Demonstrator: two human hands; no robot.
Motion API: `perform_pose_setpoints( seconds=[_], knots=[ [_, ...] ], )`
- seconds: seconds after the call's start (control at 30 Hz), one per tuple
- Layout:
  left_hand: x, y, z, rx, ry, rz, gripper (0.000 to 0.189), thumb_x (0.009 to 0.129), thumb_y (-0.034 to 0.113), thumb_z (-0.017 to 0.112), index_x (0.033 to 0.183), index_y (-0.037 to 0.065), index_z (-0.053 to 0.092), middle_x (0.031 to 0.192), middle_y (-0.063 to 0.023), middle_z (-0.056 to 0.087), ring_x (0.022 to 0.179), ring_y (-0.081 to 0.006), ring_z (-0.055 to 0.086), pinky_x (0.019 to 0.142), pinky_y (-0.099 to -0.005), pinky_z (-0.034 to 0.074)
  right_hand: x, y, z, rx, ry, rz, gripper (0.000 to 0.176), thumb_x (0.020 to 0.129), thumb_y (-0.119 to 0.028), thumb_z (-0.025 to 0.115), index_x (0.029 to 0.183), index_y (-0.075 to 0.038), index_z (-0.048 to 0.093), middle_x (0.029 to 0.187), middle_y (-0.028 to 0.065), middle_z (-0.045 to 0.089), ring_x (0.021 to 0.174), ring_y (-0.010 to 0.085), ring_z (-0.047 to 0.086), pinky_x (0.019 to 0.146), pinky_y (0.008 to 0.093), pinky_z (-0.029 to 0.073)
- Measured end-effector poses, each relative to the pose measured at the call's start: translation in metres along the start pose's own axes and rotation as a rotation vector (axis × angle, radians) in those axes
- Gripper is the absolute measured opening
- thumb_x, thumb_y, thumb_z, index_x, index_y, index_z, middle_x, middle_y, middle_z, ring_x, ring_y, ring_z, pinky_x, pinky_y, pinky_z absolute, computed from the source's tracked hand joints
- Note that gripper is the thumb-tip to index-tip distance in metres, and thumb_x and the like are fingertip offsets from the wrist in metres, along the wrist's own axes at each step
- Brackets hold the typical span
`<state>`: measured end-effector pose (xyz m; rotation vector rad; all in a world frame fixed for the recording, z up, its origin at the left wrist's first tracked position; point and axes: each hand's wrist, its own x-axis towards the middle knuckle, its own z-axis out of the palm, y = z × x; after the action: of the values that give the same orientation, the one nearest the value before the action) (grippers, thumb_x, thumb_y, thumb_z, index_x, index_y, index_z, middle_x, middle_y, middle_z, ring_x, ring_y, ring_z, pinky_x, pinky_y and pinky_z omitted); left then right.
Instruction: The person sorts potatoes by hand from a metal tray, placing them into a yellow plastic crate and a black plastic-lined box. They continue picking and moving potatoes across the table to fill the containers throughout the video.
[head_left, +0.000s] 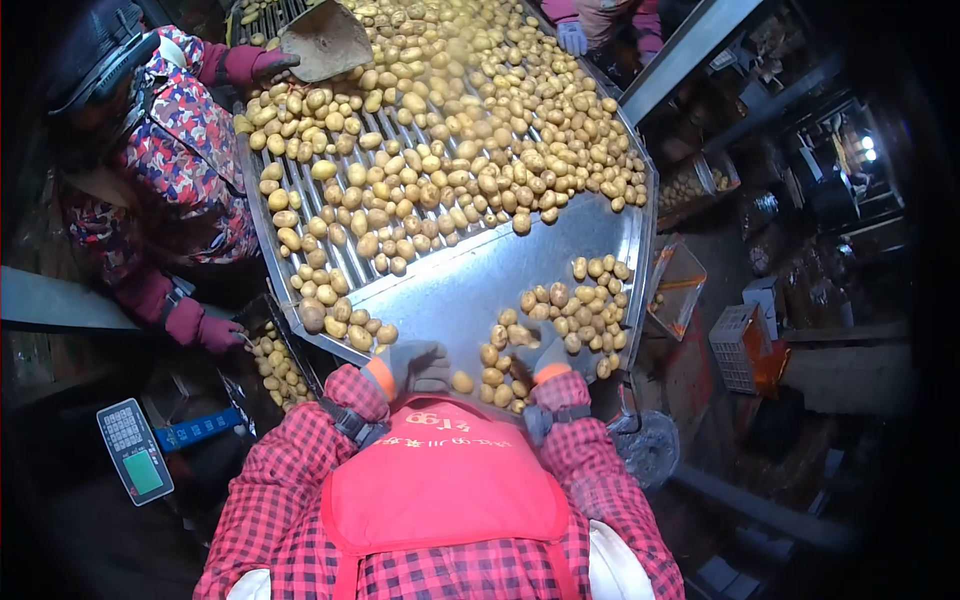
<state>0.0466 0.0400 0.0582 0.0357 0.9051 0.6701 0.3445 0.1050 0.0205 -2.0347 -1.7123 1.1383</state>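
Many potatoes (pixel 430 190) lie on a sorting table with metal rollers and a smooth metal plate (pixel 430 300). My left hand (pixel 420 366), in a grey glove with an orange cuff, rests at the near edge of the plate, beside a single potato (pixel 462 382). Its fingers point right and look extended, with nothing seen in them. My right hand (pixel 543 348), gloved too, is among a group of potatoes (pixel 575 312) at the near right; its fingers are blurred and partly hidden against them.
At the left a co-worker (pixel 195 130) holds a metal scoop (pixel 326 42) over the rollers. Another person's gloved hand (pixel 572 38) is at the far edge. A scale display (pixel 135 452) stands at lower left, a white crate (pixel 735 348) at right. Potatoes fill a container (pixel 277 370) below left.
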Motion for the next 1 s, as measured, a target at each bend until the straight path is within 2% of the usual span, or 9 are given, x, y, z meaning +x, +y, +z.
perform_pose_setpoints(
  seconds=[0.17,0.4,0.5,0.63,0.73,0.77,0.83,0.93,1.0],
  knots=[
    [0.009,-0.009,-0.008,-0.205,-0.065,0.023,0.054,0.102,0.047,0.048,0.128,0.0,0.053,0.132,-0.0207,0.056,0.117,-0.0382,0.059,0.094,-0.0597,0.051,-0.033,-0.078,-0.002,0.512,-0.358,-0.29,0.043,0.08,-0.025,0.077,0.118,-0.007,0.067,0.109,0.0167,0.07,0.102,0.0286,0.067,0.088,0.0379,0.053],
    [0.009,-0.028,-0.048,-0.123,-0.173,-0.033,0.05,0.104,0.036,0.048,0.132,-0.006,0.048,0.142,-0.0241,0.048,0.131,-0.0401,0.05,0.101,-0.0553,0.051,0.081,0.016,-0.032,-0.428,0.334,-0.494,0.028,0.092,-0.025,0.058,0.11,-0.006,0.07,0.109,0.0199,0.069,0.101,0.0399,0.064,0.09,0.0443,0.051],
    [-0.014,-0.001,-0.008,-0.252,-0.15,-0.129,0.042,0.103,0.029,0.052,0.127,-0.006,0.053,0.138,-0.0224,0.052,0.128,-0.0375,0.053,0.101,-0.0527,0.052,0.119,0.031,-0.024,-0.675,0.154,-0.313,0.028,0.088,-0.023,0.062,0.11,-0.007,0.071,0.105,0.0185,0.07,0.098,0.0374,0.066,0.089,0.043,0.052],
    [0.004,-0.002,-0.022,0.038,-0.084,-0.094,0.044,0.104,0.027,0.051,0.131,-0.007,0.049,0.135,-0.0215,0.054,0.127,-0.0374,0.054,0.096,-0.055,0.055,0.121,0.012,-0.02,-0.164,0.109,-0.012,0.027,0.081,-0.018,0.068,0.105,-0.008,0.074,0.094,0.0169,0.073,0.088,0.0286,0.071,0.082,0.0376,0.055],
    [0.001,-0.008,-0.02,0.103,-0.18,0.047,0.053,0.104,0.027,0.051,0.142,-0.007,0.037,0.132,-0.0213,0.057,0.126,-0.0339,0.056,0.098,-0.0487,0.054,0.087,-0.019,0.015,0.098,-0.074,-0.251,0.03,0.082,-0.02,0.068,0.108,-0.007,0.073,0.095,0.0157,0.072,0.088,0.0252,0.07,0.081,0.0353,0.055],
    [-0.008,0.001,-0.008,0.077,-0.213,0.022,0.057,0.104,0.015,0.044,0.154,0.007,0.019,0.147,-0.0212,0.043,0.126,-0.0342,0.054,0.104,-0.0408,0.049,0.052,-0.063,0.006,0.097,-0.25,-0.251,0.037,0.082,-0.024,0.07,0.115,-0.007,0.071,0.102,0.0185,0.071,0.092,0.0265,0.069,0.082,0.0357,0.055],
    [-0.014,-0.005,-0.007,0.646,-0.128,0.429,0.056,0.104,0.014,0.048,0.151,0.001,0.022,0.136,-0.02,0.054,0.124,-0.031,0.057,0.103,-0.0394,0.051,0.01,-0.092,0.006,0.214,-0.48,-0.508,0.038,0.083,-0.025,0.071,0.116,-0.006,0.07,0.107,0.0183,0.07,0.095,0.0253,0.069,0.081,0.0353,0.055],
    [-0.022,-0.006,0.0,0.517,-0.058,0.372,0.046,0.103,0.013,0.046,0.144,-0.004,0.033,0.131,-0.0211,0.058,0.12,-0.0317,0.06,0.101,-0.0422,0.052,-0.008,-0.074,0.02,0.369,-0.541,-0.318,0.041,0.086,-0.03,0.069,0.121,-0.008,0.068,0.117,0.0147,0.067,0.099,0.0278,0.068,0.083,0.0372,0.055],
    [-0.008,-0.022,-0.043,0.701,-0.185,0.467,0.044,0.105,0.018,0.042,0.143,-0.003,0.036,0.135,-0.0242,0.054,0.121,-0.0329,0.058,0.1,-0.0425,0.052,-0.001,-0.039,0.023,-0.348,-0.409,-0.794,0.032,0.089,-0.03,0.065,0.113,-0.009,0.067,0.118,0.0083,0.066,0.1,0.0335,0.066,0.086,0.0437,0.052]
  ],
)
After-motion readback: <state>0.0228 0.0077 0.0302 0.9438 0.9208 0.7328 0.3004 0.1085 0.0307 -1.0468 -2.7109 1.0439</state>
